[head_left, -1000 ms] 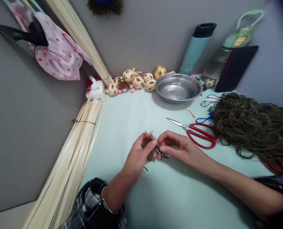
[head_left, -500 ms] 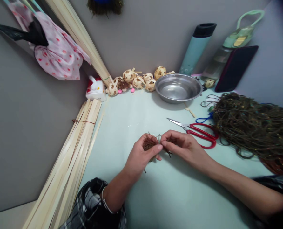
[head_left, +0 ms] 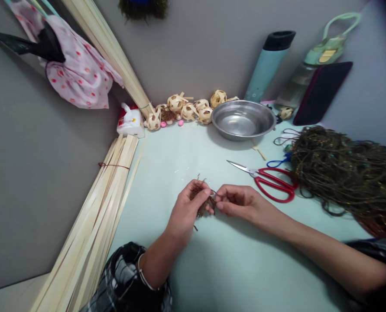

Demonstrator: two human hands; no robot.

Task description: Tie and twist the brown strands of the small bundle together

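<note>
Held in my left hand (head_left: 188, 207) is a small brown bundle of cord (head_left: 203, 209), its loose ends poking out above and below the fingers. The thumb presses on top of it. My right hand (head_left: 241, 201) pinches a dark strand at the bundle's right side, thumb against forefinger. Both hands are just above the pale green tabletop (head_left: 235, 264). Red-handled scissors (head_left: 274, 182) lie beyond my right hand, blades slightly apart and pointing left. A large heap of dark, glittery cord (head_left: 348, 173) rests to the right.
A metal bowl (head_left: 243, 121) stands at the back beside several woven strip balls (head_left: 189, 111). Bundled wooden strips (head_left: 108, 208) lie along the left edge, near a tissue pack (head_left: 131, 121). A blue tumbler (head_left: 267, 69), clear bottle (head_left: 296, 82) and phone (head_left: 322, 93) stand back right.
Both hands have shifted slightly left, carrying the bundle along. My right fingers have moved a little lower, and the strand between the hands now shows at the bundle's right side.
</note>
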